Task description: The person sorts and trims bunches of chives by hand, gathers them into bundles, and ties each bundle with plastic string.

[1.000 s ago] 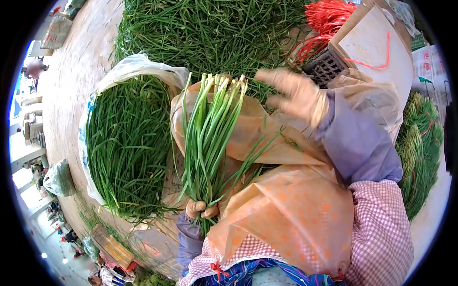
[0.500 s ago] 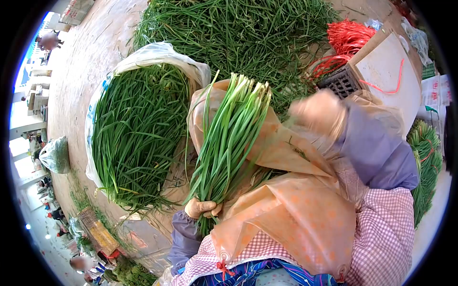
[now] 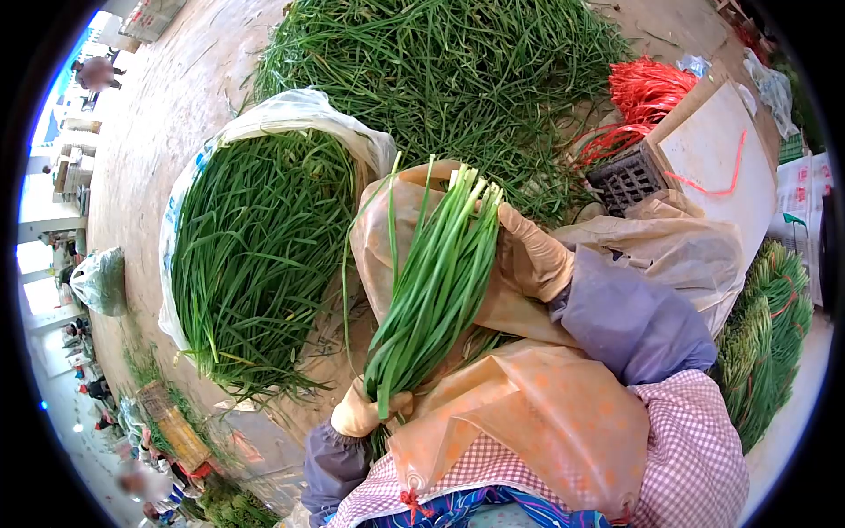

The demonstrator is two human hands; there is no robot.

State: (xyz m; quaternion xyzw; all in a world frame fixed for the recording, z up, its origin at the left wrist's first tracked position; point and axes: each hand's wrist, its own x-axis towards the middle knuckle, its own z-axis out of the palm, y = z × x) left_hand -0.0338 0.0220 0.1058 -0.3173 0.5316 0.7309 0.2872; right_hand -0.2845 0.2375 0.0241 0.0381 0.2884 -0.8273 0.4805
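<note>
My left hand [image 3: 356, 412] is closed round the leafy near end of the green bunch [image 3: 437, 268], which slants away from me to its pale cut ends at the far right. My right hand [image 3: 535, 253] is up against those pale ends from the right, its fingers curled; part of them is hidden, so I cannot tell whether they pinch any stem. Under the bunch lies my orange-spotted plastic sheet [image 3: 528, 396]; left of it stands the open white bag [image 3: 308, 104] of greens, and on the far side lies the loose heap [image 3: 431, 70].

I hold the bunch by one end only for certain, so if my left fingers slacken, the far stems could fan out or slip. One thin stray stem [image 3: 344, 308] stands apart on the left and could snag on the bag. Squeezing too hard might bruise the soft leaves, and a careless push from my right hand could bend the pale ends
</note>
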